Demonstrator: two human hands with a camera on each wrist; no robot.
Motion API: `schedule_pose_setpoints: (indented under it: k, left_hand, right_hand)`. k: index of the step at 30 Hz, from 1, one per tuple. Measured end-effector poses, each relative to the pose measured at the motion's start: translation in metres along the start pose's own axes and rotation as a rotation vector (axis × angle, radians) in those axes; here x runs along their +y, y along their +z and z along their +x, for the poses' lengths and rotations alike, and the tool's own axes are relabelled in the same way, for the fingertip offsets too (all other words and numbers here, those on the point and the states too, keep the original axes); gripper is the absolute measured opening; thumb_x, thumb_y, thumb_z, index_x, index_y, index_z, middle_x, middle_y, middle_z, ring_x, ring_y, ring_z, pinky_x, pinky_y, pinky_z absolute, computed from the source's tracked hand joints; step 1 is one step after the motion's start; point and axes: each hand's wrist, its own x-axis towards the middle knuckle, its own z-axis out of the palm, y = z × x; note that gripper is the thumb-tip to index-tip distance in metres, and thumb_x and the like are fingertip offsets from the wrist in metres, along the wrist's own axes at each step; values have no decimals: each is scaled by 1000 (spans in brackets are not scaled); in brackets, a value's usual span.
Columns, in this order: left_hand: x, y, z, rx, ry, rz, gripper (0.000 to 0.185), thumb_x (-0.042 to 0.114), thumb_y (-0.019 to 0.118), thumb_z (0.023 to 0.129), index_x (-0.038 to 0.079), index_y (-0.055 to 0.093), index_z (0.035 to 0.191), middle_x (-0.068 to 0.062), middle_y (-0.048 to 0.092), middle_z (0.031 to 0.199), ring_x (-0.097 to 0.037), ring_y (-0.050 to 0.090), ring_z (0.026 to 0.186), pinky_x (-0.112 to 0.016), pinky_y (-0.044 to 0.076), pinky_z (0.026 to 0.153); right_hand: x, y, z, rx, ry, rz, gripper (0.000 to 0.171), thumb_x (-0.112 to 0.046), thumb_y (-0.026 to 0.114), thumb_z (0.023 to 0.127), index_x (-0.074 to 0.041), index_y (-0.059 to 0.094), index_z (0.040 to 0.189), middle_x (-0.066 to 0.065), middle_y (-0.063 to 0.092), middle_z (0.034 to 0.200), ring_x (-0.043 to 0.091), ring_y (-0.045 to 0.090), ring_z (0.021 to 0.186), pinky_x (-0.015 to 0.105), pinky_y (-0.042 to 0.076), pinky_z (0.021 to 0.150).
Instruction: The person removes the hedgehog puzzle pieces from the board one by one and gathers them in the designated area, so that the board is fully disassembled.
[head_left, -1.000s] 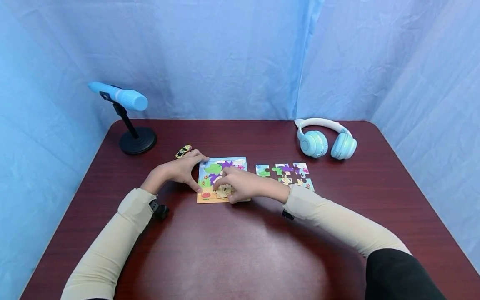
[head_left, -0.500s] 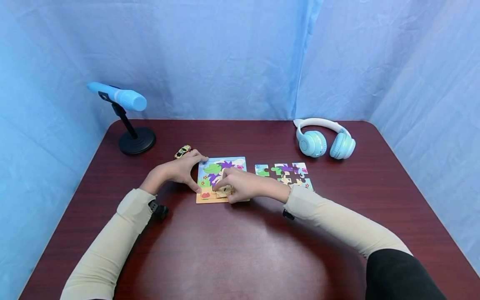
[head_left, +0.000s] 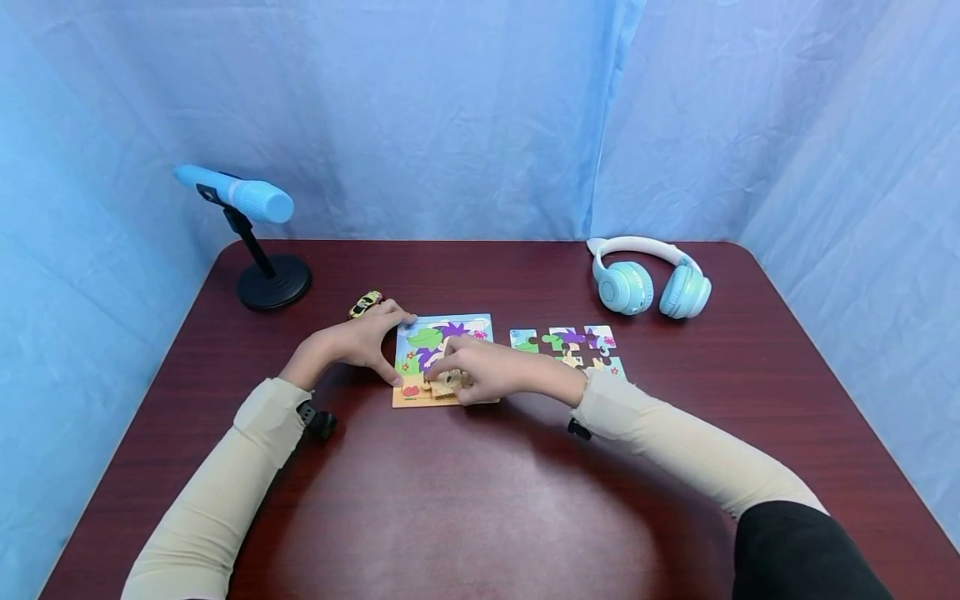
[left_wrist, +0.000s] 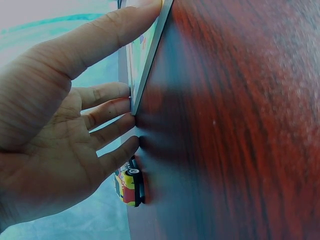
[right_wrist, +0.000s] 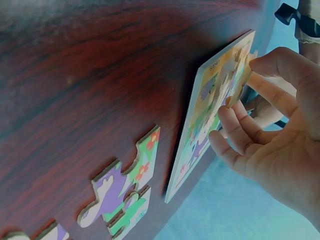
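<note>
A colourful jigsaw puzzle board [head_left: 423, 333] lies near the table's middle, partly filled with a cartoon picture. Along its left side my left hand [head_left: 366, 336] steadies it, thumb on the lower part of the edge and fairly straight fingertips at the upper corner. My right hand [head_left: 491, 371] reaches over the lower right of the board. Between thumb and fingers it pinches a beige puzzle piece [right_wrist: 241, 84], which stands tilted just off the board's surface in the right wrist view. The right hand covers part of the picture in the head view.
Several loose puzzle pieces [head_left: 567, 337] lie right of the board, partly behind the right forearm. A toy car [head_left: 366, 303] sits beyond the left hand. A blue microphone [head_left: 247, 197] on a black stand is at back left, headphones [head_left: 628, 287] at back right.
The beige piece under the right hand has gone from lying flat in the board to being raised and tilted. The left hand and the board have stayed in place.
</note>
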Motion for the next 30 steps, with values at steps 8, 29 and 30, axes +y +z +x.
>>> schedule_pose_setpoints:
  k: [8, 29, 30]
  left_hand:
    - [0, 1, 0, 3, -9, 11, 103, 36, 92, 75, 2, 37, 155, -17, 41, 144, -33, 38, 133, -55, 41, 114]
    - [1, 1, 0, 29, 0, 23, 103, 34, 93, 73, 1, 39, 154, -18, 42, 145, -34, 39, 134, -55, 41, 113]
    - [1, 1, 0, 29, 1, 22, 103, 34, 93, 73, 1, 39, 154, -18, 42, 145, -34, 39, 133, -55, 41, 113]
  right_hand:
    - [1, -3, -18, 96, -5, -44, 40, -7, 72, 83, -18, 74, 121, 3, 60, 103, 14, 48, 91, 26, 44, 76]
    - [27, -9, -110, 117, 41, -78, 39, -7, 74, 83, -18, 73, 120, 1, 62, 103, 13, 50, 86, 23, 45, 69]
    - [28, -10, -114, 114, 42, -75, 39, -7, 75, 83, -18, 73, 120, 1, 62, 104, 14, 51, 87, 23, 46, 70]
